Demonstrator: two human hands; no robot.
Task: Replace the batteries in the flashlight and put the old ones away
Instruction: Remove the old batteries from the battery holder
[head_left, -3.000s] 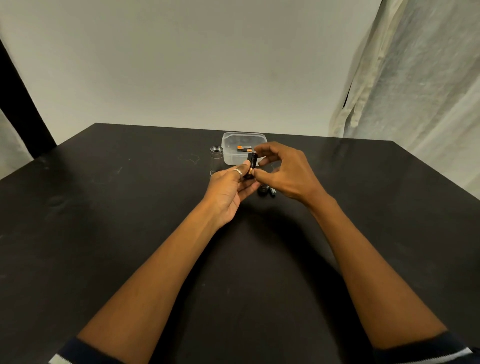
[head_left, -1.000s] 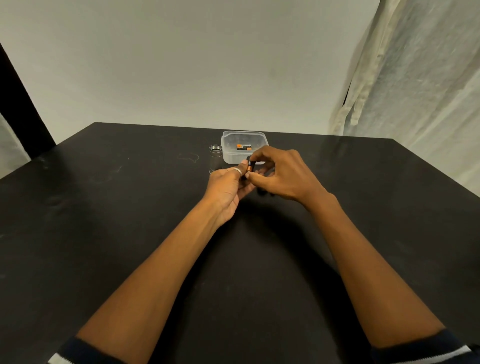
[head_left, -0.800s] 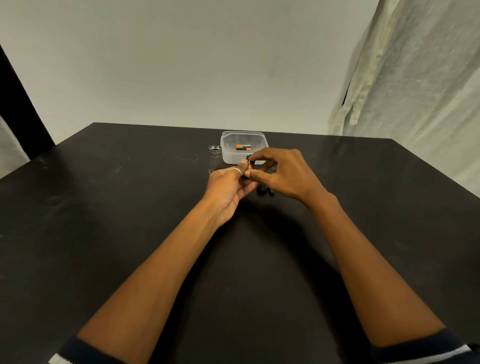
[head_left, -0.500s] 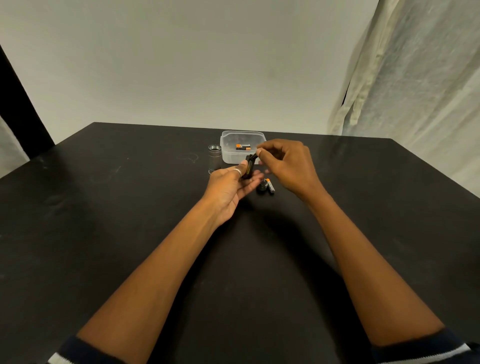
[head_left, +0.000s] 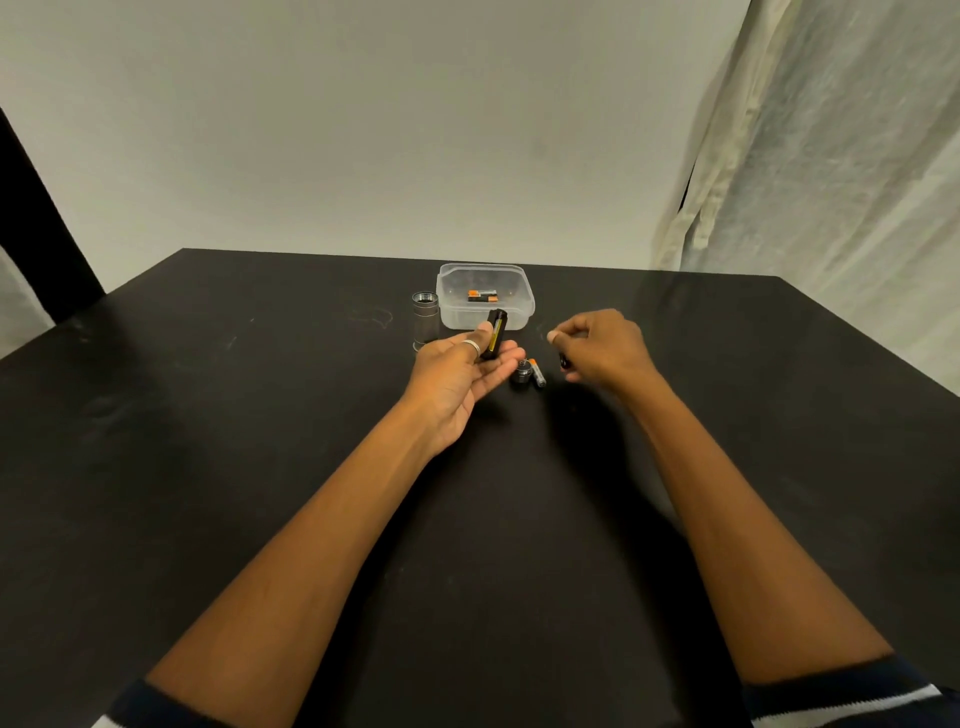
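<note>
Battery holder in my left hand, right hand drawn aside.

My left hand (head_left: 457, 374) lies palm up just above the counter (head_left: 208, 467), thumb and fingers grasping a black battery holder (head_left: 494, 335) that tilts up and away from me. My right hand (head_left: 602, 345) hovers well to the right of it, fingers curled in with something small and dark pinched in them; I cannot tell what. Between my hands, on the counter, lie a loose battery (head_left: 537, 372) and the flashlight's end cap (head_left: 522, 372), touching. Beyond my left hand stands the flashlight body (head_left: 425, 320), upright, beside a clear plastic box (head_left: 511, 312) with batteries (head_left: 482, 296) inside.
</note>
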